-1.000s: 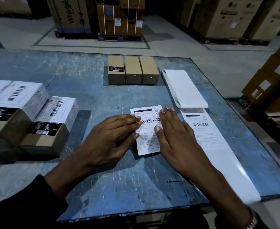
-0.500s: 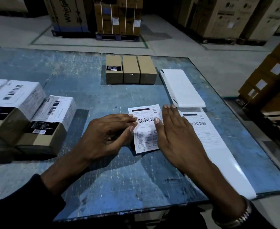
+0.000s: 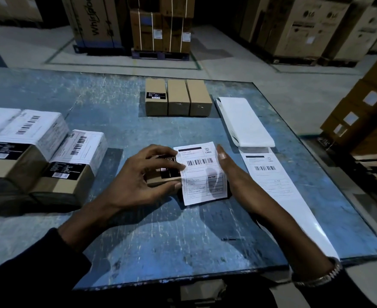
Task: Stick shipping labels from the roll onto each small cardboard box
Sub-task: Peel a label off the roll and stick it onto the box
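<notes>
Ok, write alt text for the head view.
A left hand grips a small cardboard box on a blue table while the open right hand smooths a shipping label onto it. Three unlabelled boxes wait behind, the label strip lies right, labelled boxes sit left.

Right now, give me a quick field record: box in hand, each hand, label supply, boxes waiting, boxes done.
box in work: small cardboard box, shipping label lying on top
left hand: grips the box's left side
right hand: flat against the label's right edge
label strip: right of the hands, from the label stack
unlabelled boxes: three, far side
labelled boxes: left
</notes>
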`<state>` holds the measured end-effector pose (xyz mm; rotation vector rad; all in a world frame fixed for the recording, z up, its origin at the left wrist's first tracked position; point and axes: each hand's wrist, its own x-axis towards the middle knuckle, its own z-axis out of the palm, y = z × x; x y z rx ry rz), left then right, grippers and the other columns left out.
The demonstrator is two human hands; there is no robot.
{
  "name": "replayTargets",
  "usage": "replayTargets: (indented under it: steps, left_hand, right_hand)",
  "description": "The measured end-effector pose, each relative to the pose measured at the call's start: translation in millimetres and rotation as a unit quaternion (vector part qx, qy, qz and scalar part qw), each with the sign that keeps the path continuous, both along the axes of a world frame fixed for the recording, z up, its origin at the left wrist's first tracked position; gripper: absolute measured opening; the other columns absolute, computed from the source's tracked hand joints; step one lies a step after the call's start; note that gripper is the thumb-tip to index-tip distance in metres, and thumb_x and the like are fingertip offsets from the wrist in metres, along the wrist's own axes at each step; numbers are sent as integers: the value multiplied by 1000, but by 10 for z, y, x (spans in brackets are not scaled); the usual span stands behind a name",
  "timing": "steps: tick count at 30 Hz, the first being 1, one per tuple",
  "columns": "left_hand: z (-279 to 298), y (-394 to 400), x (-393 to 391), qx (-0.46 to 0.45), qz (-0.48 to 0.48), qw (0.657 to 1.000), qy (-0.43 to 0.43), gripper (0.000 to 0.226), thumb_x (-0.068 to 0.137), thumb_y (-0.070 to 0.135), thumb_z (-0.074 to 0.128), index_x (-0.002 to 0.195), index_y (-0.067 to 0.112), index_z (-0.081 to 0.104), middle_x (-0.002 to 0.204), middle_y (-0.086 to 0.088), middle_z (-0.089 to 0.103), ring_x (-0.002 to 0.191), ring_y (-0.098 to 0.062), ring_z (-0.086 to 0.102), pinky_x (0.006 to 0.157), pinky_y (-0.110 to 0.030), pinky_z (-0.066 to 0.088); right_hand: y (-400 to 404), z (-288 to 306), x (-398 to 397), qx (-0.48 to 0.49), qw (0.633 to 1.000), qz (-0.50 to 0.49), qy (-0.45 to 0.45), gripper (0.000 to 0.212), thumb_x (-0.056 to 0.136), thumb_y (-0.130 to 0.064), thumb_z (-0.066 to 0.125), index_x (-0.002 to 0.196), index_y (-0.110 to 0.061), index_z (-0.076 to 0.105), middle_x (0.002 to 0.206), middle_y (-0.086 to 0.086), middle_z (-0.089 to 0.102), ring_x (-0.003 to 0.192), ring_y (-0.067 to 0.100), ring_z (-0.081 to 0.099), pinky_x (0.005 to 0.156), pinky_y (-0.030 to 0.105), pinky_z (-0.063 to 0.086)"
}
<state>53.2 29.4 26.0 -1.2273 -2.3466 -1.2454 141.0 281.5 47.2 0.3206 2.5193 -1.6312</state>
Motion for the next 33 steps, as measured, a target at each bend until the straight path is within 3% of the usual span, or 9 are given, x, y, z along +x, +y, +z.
replayTargets:
  steps: [4, 9, 15, 18, 20, 24, 27, 31, 33]
  left_hand:
    - [33, -21, 4, 20, -15, 1000, -9, 39, 82, 39, 88, 116, 20, 83, 131, 3, 69, 125, -8, 65, 100, -18, 52]
    - [152, -39, 9, 142, -21, 988, -62, 34, 84, 24, 89, 113, 7, 82, 126, -8, 69, 124, -27, 68, 103, -43, 59]
    - [567, -7, -150, 158, -59, 977, -133, 34, 79, -2, 89, 112, -3, 79, 125, -17, 71, 123, -30, 69, 103, -36, 58]
    - [766, 70, -410, 183, -3, 975, -126, 40, 78, 17, 90, 117, 10, 81, 131, -7, 73, 128, -23, 67, 104, -39, 59]
    - [802, 169, -486, 222, 30, 954, -198, 46, 79, 36, 88, 123, 23, 79, 131, -3, 74, 123, -23, 71, 101, -49, 60]
    - [658, 387, -456, 255, 62, 911, -317, 59, 71, 60, 84, 120, 29, 73, 114, 0, 81, 104, -22, 78, 101, -61, 57]
    - [561, 411, -472, 257, 142, 911, -290, 75, 53, 66, 96, 114, 30, 73, 114, 3, 81, 107, -22, 78, 97, -55, 62]
    - [506, 370, -503, 194, 215, 919, -269, 82, 46, 67, 100, 111, 27, 72, 118, 0, 77, 105, -21, 77, 76, -40, 68]
    - [502, 371, -502, 197, 205, 918, -275, 79, 48, 62, 102, 111, 24, 72, 119, -2, 77, 104, -21, 78, 74, -40, 68]
  right_hand:
    - [-40, 176, -31, -135, 989, -60, 34, 44, 84, -87, 42, 119, -71, 63, 136, -22, 70, 125, -1, 64, 114, 38, 44]
    - [66, 466, -107, -160, 985, -43, 53, 84, 71, -90, 65, 141, -46, 54, 132, -8, 74, 130, 21, 64, 110, 57, 50]
    - [120, 816, -325, -132, 990, 34, 49, 107, 64, -60, 94, 155, -44, 39, 132, 5, 74, 116, 15, 74, 108, 47, 53]
    - [159, 858, -528, -214, 975, 10, 61, 88, 67, -39, 96, 144, -28, 55, 123, 6, 79, 115, 24, 76, 107, 53, 56]
    - [173, 838, -677, -250, 966, -12, 70, 86, 64, -37, 97, 140, -22, 60, 123, 9, 79, 119, 30, 74, 109, 59, 54]
    - [180, 696, -906, -259, 962, -25, 76, 83, 58, -34, 99, 131, -26, 62, 119, 5, 80, 112, 25, 77, 100, 49, 61]
    - [152, 536, -1005, -261, 964, -9, 58, 85, 59, -35, 100, 135, -20, 64, 120, 11, 80, 115, 32, 76, 107, 55, 56]
    - [88, 459, -1032, -234, 971, -13, 52, 97, 59, -35, 98, 144, -20, 52, 114, 6, 82, 102, 21, 80, 73, 33, 63]
    - [125, 466, -1007, -228, 972, -9, 60, 103, 54, -32, 99, 145, -18, 51, 111, 7, 82, 99, 23, 81, 76, 35, 64]
